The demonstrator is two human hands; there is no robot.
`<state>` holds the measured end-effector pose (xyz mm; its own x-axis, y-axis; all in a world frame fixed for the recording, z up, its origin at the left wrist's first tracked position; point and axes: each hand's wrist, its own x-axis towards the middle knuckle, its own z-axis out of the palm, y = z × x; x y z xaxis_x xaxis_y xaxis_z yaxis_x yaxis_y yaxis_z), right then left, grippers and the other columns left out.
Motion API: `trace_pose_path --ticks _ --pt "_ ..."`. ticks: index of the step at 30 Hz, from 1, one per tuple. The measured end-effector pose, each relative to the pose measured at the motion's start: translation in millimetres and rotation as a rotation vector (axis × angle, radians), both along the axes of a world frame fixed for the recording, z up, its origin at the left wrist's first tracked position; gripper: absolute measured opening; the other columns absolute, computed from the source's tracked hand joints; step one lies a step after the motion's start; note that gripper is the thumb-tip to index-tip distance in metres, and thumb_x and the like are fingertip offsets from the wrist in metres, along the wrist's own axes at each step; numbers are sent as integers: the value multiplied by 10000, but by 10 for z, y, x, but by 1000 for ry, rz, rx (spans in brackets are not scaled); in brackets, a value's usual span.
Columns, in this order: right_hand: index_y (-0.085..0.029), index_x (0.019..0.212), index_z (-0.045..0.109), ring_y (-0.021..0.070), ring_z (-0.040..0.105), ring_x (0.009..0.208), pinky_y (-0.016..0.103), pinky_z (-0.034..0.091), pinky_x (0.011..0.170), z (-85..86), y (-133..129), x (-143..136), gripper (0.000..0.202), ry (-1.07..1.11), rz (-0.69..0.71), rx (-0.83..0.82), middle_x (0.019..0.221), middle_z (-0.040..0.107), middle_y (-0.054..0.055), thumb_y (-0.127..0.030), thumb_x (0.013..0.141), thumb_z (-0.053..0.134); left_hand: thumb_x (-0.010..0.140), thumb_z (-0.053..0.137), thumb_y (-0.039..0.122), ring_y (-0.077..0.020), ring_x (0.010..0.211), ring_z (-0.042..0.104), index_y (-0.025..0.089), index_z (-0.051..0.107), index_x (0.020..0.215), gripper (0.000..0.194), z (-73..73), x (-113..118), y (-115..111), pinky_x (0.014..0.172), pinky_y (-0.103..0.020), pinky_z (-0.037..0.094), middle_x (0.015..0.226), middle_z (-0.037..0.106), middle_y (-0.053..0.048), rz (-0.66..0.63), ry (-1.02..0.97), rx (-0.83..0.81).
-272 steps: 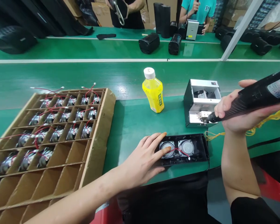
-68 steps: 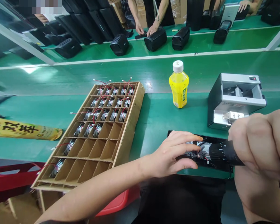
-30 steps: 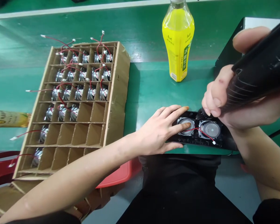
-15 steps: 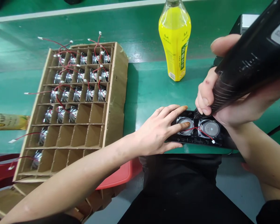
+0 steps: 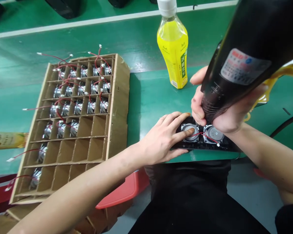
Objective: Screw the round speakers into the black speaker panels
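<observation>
A black plastic housing [image 5: 228, 145] lies near the front edge of the green table, with two round silver speakers set in it. My left hand [image 5: 161, 138] rests on its left end, fingers spread, one fingertip pressing on the left speaker [image 5: 191, 137]. To the right sits the other speaker [image 5: 213, 133], and a red wire with a white plug crosses both. A large black electric screwdriver [image 5: 230, 42] is gripped by my right hand [image 5: 230, 115], pointing down at the housing between the speakers. Its tip is hidden behind my fingers.
On the left, a divided cardboard box [image 5: 118, 104] holds many wired speakers. A bottle of yellow drink [image 5: 173, 48] stands behind the housing. Yellow material [image 5: 263, 92] shows behind my right hand, and a black cable [image 5: 286, 123] crosses the table's right side. A red stool [image 5: 122, 191] is below.
The screwdriver has swung more upright, its label turned into view, and its lower end now reaches between the speakers. My left hand stays on the housing. The whole view has shifted slightly.
</observation>
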<state>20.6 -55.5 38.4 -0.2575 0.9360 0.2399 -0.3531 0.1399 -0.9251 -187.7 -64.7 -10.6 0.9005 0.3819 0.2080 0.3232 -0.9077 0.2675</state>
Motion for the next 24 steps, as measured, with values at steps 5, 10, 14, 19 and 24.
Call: trace_pose_path --ticks 5,10,14,19,24 --pt "-169 1073 437 85 466 401 193 344 361 -67 -13 42 790 62 19 12 679 503 -53 -882 785 617 1034 546 540 -450 1406 434 141 607 1424 562 -15 1 -7 1074 -658 482 1562 416 -286 3 -30 3" --pt "-163 1064 451 76 463 406 193 362 371 -140 -2 57 843 68 69 32 691 517 -58 -905 721 660 1029 564 521 -447 1401 441 144 602 1434 555 8 12 -16 1084 -658 481 1564 425 -273 10 -18 -26" --pt "-169 1079 471 75 460 412 198 365 379 -259 3 83 796 100 87 54 691 523 -46 -892 777 613 1029 577 510 -451 1447 404 141 589 1456 565 46 12 -14 1137 -670 443 1580 412 -267 6 18 -85" --pt "-211 1213 484 87 437 417 218 343 377 -169 -32 64 790 100 73 86 687 530 -42 -881 808 592 971 658 569 -487 1518 277 153 564 1476 661 131 -53 29 1155 -724 412 1641 283 -279 -5 32 -183" --pt "-233 1242 604 121 546 540 251 428 478 282 -158 344 528 111 -110 213 732 602 -12 -676 955 590 960 722 400 -442 1464 373 150 595 1424 543 157 -112 51 1131 -680 474 1583 363 -274 -6 14 -217"
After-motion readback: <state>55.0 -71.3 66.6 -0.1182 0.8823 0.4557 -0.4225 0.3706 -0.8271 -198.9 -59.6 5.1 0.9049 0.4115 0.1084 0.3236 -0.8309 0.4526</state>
